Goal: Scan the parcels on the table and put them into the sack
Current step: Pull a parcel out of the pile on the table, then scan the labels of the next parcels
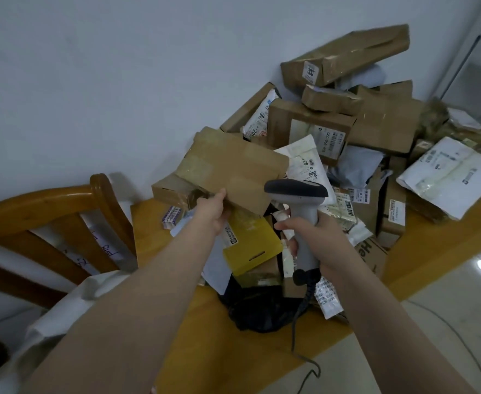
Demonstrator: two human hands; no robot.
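Right now the brown parcel point(233, 166) is lifted off the pile of parcels point(347, 123), up at 12 o'clock from my left hand point(215, 209). That hand pinches the parcel's near edge, thumb on top and the fingers hidden beneath. The parcel's long axis runs from about 10 o'clock to 4 o'clock, with the right end dipping toward the scanner point(301, 211).

My right hand point(313, 231) is wrapped firmly round the scanner grip, wrist upright. The scanner's head sits just beside the parcel's right corner, at about 4 o'clock from it.

I see no label on the face turned to me. So I judge the left wrist must roll before a read.

What I take for the sack point(63, 302) lies at 8 o'clock, off the worktop point(432, 231), nearer the left arm.
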